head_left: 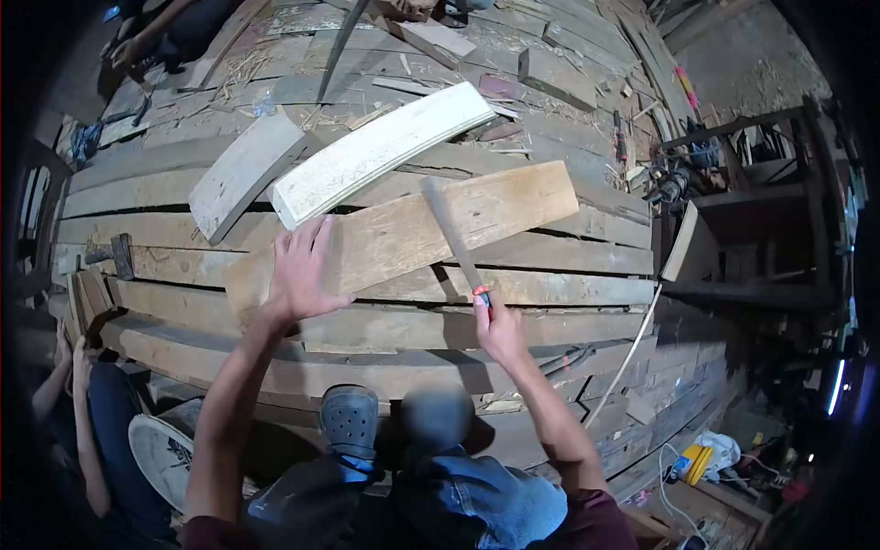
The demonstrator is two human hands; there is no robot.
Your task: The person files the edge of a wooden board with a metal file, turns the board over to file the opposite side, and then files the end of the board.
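A light-brown wooden board (394, 232) lies slantwise before me across the slatted planks. My left hand (305, 275) rests on it toward its left end, fingers spread and pressed on the wood. In my right hand (500, 330) is the red and black handle of what looks like a long flat file (451, 229). Its grey blade reaches across the middle of the board, the tip slightly blurred near the far edge. Just beyond the board sits a white curved wooden piece (385, 151), with a shorter greyish block (246, 174) to its left.
A hammer-like tool (112, 255) lies at the left. Beside my legs stands a white basin (160, 458), near another person's arms (82, 403). Wood offcuts (559, 78) and shavings litter the far planks. A power tool (674, 183) is at the right.
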